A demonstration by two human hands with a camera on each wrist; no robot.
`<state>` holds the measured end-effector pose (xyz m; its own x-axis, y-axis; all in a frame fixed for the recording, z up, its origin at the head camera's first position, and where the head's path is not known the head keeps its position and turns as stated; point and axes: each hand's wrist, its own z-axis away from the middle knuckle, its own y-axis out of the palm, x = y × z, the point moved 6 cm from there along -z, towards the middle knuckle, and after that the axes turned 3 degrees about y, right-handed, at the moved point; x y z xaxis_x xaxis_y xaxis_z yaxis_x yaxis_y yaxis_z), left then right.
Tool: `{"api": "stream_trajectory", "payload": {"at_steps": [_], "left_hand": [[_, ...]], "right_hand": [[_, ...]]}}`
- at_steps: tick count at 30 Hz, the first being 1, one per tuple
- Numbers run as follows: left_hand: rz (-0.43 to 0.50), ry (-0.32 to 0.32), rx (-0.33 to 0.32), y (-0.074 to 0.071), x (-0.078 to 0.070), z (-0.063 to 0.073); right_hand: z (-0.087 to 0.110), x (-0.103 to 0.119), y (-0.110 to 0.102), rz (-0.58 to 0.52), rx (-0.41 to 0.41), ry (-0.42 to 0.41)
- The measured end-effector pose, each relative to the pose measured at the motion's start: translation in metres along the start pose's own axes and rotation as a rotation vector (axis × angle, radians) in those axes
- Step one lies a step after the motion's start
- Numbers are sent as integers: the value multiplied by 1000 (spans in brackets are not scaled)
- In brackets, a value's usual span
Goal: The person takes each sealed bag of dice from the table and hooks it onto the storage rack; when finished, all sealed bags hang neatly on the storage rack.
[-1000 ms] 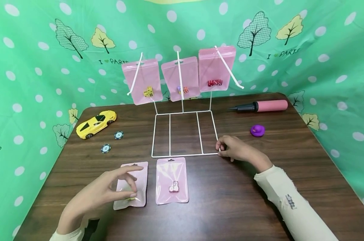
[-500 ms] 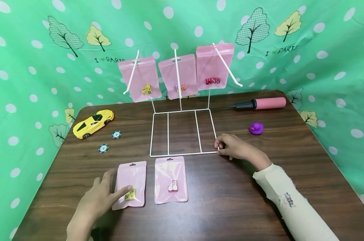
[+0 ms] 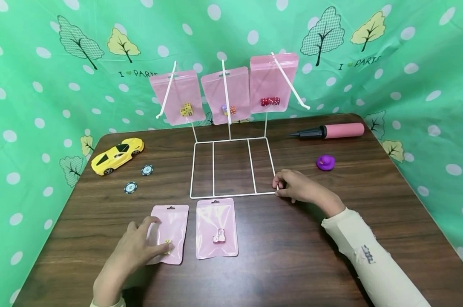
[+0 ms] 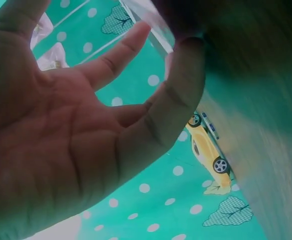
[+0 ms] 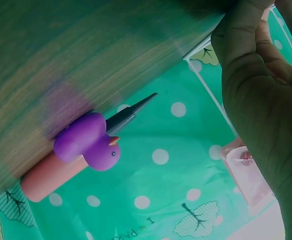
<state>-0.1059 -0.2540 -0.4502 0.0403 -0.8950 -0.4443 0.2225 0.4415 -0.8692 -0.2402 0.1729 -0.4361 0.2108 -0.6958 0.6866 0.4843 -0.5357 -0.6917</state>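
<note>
My left hand is at a pink zip pouch on the table. Its thumb lies over the yellow dice inside, and its bent fingers are at the pouch's left edge, partly covering it. In the left wrist view the fingers curve toward the tabletop. Beside that pouch lies a second pink pouch with clear pinkish dice. My right hand grips the front right corner of a white wire display rack. From its hooks hang pouches with yellow dice, mixed-colour dice and red dice.
A yellow toy car and two poker chips lie on the left of the wooden table. To the right are a purple rubber duck and a pink hand pump. A green patterned cloth stands behind.
My left hand has come down from above the left pouch onto it, and the pouch has shifted slightly right. The right hand stays at the rack's corner.
</note>
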Motion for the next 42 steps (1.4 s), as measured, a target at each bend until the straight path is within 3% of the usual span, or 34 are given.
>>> {"api": "stream_trajectory", "payload": {"at_steps": [4, 7, 11, 13, 16, 20, 24, 27, 30, 32, 38, 42], "left_hand": [[6, 17, 10, 11, 19, -9], [76, 38, 52, 13, 24, -12], [184, 41, 88, 2, 16, -9], [202, 22, 92, -6, 10, -5], [206, 45, 81, -14, 6, -1], [233, 151, 53, -19, 11, 2], [280, 324, 60, -20, 18, 7], [317, 428, 104, -24, 15, 12], [339, 467, 125, -35, 2, 16], [338, 489, 96, -44, -5, 18], [344, 571, -93, -75, -32, 20], [337, 629, -186, -91, -46, 19]], "right_hand": [[0, 0, -1, 6, 3, 3], [-1, -1, -1, -4, 0, -3], [-1, -2, -3, -22, -2, -4], [-1, -2, -3, -20, -2, -12], [-1, -3, -2, -22, 0, -1], [0, -2, -2, -22, 4, 2], [1, 1, -1, -24, 3, -12], [3, 1, 0, -27, 3, -13], [4, 2, 0, -26, 3, -14], [3, 2, 0, -24, 0, -15], [3, 2, 1, -20, -1, -21], [3, 2, 0, -20, -1, -22]]}}
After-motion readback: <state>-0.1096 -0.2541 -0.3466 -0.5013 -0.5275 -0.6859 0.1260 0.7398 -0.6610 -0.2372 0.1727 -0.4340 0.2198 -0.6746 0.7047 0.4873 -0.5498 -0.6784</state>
